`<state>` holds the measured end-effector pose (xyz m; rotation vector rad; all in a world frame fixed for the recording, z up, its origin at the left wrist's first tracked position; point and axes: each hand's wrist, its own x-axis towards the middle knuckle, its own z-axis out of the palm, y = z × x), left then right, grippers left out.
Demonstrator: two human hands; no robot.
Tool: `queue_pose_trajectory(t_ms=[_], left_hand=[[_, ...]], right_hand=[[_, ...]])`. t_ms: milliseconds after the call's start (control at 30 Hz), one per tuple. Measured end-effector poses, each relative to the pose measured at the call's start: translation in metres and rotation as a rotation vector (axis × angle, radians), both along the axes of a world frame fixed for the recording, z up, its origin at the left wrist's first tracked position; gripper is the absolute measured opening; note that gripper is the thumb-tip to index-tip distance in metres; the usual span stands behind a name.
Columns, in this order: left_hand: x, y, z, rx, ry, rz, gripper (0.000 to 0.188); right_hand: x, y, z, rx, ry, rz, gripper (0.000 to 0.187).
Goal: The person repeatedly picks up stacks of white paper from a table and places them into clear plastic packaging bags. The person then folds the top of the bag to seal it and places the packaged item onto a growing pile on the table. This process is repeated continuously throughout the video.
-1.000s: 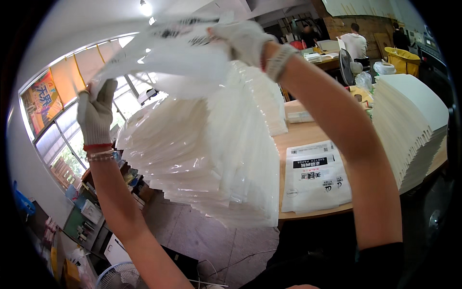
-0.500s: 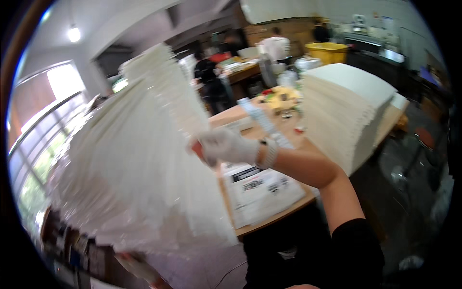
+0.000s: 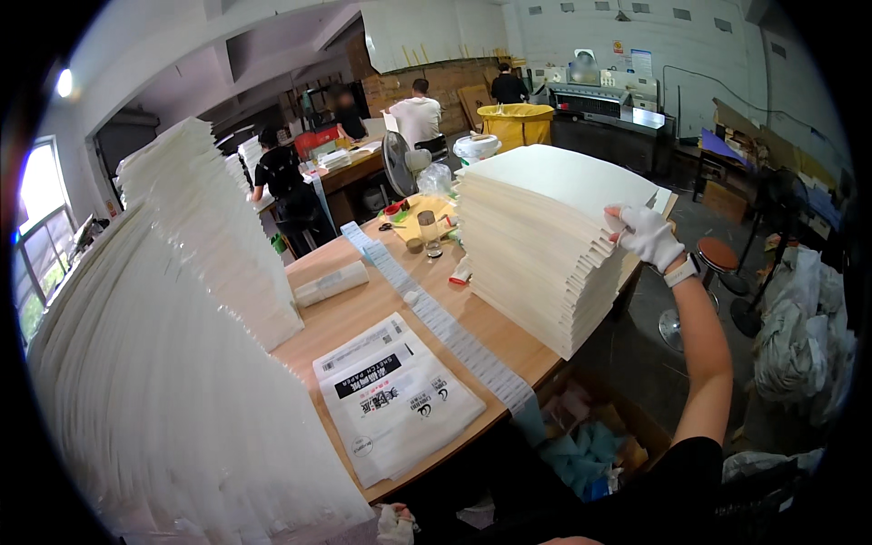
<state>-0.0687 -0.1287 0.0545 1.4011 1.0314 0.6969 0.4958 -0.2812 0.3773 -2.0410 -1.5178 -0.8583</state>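
My right hand point(image 3: 647, 238), in a white glove with bare fingertips, is at the near right corner of a tall stack of cream paper sheets point(image 3: 536, 250). Its fingers are closed on the edges of the upper sheets. Down at the lower edge, beside the table's front, my left hand point(image 3: 396, 524) shows only in part; it is gloved too, its fingers curled and nothing visible in them. To the left rise tall piles of white paper packs point(image 3: 182, 381) in clear wrap. A flat printed white plastic bag point(image 3: 400, 400) lies on the table between the piles and the stack.
A strip of labels point(image 3: 436, 327) runs across the wooden table point(image 3: 331, 313). Behind it are a rolled white sheet point(image 3: 331, 283), a glass point(image 3: 429, 234) and scissors point(image 3: 391, 226). A box of scraps point(image 3: 581, 445) and a round stool point(image 3: 718, 254) stand right. Several people work farther back.
My view has swung right. My right hand has gone from the wrapped packs on the left to the corner of the cream paper stack. My left hand is now at the lower middle.
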Motion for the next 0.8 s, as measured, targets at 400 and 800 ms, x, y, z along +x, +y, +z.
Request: queue_pose_trajectory(t_ms=[400, 800], left_hand=[[0.243, 0.012, 0.212, 0.520, -0.064, -0.927, 0.040], [0.245, -0.018, 0.313, -0.578, -0.467, -0.804, 0.049]], right_hand=[[-0.040, 0.005, 0.039, 0.181, -0.472, -0.014, 0.010], [-0.098, -0.097, 0.009, 0.148, 0.736, 0.113, 0.014]])
